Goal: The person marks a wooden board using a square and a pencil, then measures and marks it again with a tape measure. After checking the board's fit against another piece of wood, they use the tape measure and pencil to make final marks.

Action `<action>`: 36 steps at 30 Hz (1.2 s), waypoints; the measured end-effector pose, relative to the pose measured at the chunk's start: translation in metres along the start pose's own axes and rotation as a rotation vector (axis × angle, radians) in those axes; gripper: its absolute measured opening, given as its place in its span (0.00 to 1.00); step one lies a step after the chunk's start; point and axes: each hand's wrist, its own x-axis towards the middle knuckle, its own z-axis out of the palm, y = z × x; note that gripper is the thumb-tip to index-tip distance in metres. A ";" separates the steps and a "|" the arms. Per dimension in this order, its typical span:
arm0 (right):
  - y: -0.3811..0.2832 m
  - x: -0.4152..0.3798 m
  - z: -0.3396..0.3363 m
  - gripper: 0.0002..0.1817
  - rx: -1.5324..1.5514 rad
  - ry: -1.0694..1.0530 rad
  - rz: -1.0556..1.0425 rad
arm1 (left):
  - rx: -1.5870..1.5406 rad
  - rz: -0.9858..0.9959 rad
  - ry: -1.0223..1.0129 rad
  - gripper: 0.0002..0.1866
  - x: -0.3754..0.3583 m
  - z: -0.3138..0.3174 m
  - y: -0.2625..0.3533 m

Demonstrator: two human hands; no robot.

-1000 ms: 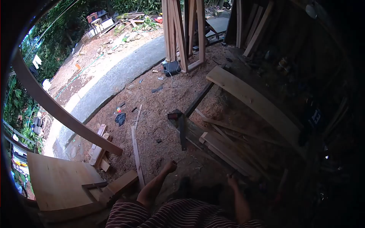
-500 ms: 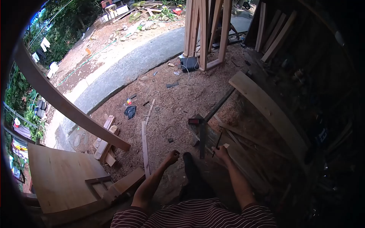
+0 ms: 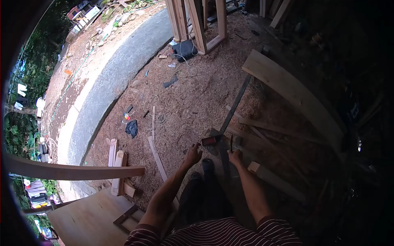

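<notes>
My right hand point(image 3: 235, 156) is closed around a thin dark stick-like tool point(image 3: 231, 143), which points up and away from me. Just left of a small red block-like object point(image 3: 209, 140), my left hand point(image 3: 193, 155) has its fingers partly spread, with nothing visible in it. That red object lies by the joint of a dark metal frame point(image 3: 236, 102), whose long bar runs up to a wide wooden plank point(image 3: 287, 88). What the tool is exactly is too dark to tell.
A long beam point(image 3: 78, 171) juts in from the left above stacked wood blocks point(image 3: 117, 166). A plywood sheet point(image 3: 90, 217) lies lower left. Upright wooden frames point(image 3: 197, 28) and a black case point(image 3: 184, 50) stand farther off. Thin strips point(image 3: 158, 158) lie on the shavings.
The view has turned and shifted. My left hand has moved forward to beside the red object, its fingers looser. My right hand has come inward and forward, still holding the dark tool.
</notes>
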 end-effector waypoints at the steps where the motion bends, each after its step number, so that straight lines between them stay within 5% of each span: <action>1: -0.003 -0.004 0.005 0.19 0.010 0.000 0.040 | 0.001 0.002 -0.041 0.21 0.012 0.000 0.003; 3: -0.016 -0.018 0.004 0.21 -0.163 0.043 -0.078 | 0.123 0.113 0.040 0.23 0.034 0.009 0.004; 11: -0.041 -0.024 0.020 0.21 0.050 0.138 0.164 | 0.142 0.309 -0.213 0.29 0.075 0.031 -0.013; 13: -0.029 -0.016 0.047 0.20 0.101 0.251 0.165 | 0.108 0.507 -0.333 0.24 0.077 0.014 -0.003; 15: -0.030 -0.011 0.055 0.19 0.142 0.334 0.179 | 0.096 0.501 -0.344 0.22 0.088 0.036 -0.034; 19: -0.041 -0.027 0.050 0.19 0.063 0.192 0.203 | 0.091 0.605 -0.308 0.17 0.100 0.043 -0.076; 26: -0.046 -0.096 -0.004 0.17 0.249 0.303 0.177 | 0.085 0.841 -0.433 0.19 0.100 0.013 0.004; 30: -0.015 -0.123 -0.033 0.19 0.286 0.392 0.199 | 0.231 0.936 -0.482 0.25 0.106 0.054 0.031; 33: 0.013 -0.138 -0.040 0.20 0.329 0.322 0.170 | 0.156 0.853 -0.546 0.24 0.092 0.064 0.063; 36: 0.048 -0.143 -0.047 0.20 0.322 0.445 0.154 | 0.075 0.971 -0.479 0.22 0.082 0.098 0.079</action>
